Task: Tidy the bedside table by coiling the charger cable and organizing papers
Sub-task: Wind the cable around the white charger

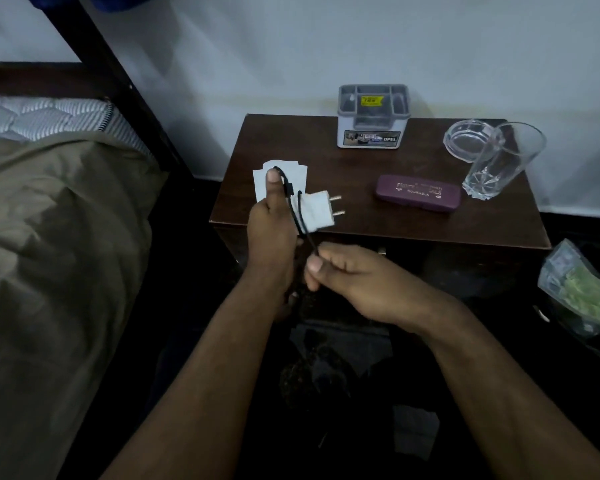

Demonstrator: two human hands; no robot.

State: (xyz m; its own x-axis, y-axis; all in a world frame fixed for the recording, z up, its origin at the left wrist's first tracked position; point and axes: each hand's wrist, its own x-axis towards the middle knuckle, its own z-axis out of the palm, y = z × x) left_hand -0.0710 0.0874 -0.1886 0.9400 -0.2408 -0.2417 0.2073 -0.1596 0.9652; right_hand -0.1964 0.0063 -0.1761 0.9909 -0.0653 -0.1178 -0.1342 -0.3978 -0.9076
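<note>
I see the left hand [272,223] raised over the desk [413,216] front edge, thumb upright, its grip holding the white charger plug [317,211] and a loop of black cable [293,206]; the right hand [347,275] pinches the cable just below. Papers [293,174] lie behind the thumb

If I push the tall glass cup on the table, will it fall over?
The drinking glass probably tips easily: it is tall, with a base narrower than its rim. It looks empty, so likely light. It stands near the table's right edge, so it might fall and break.
</note>
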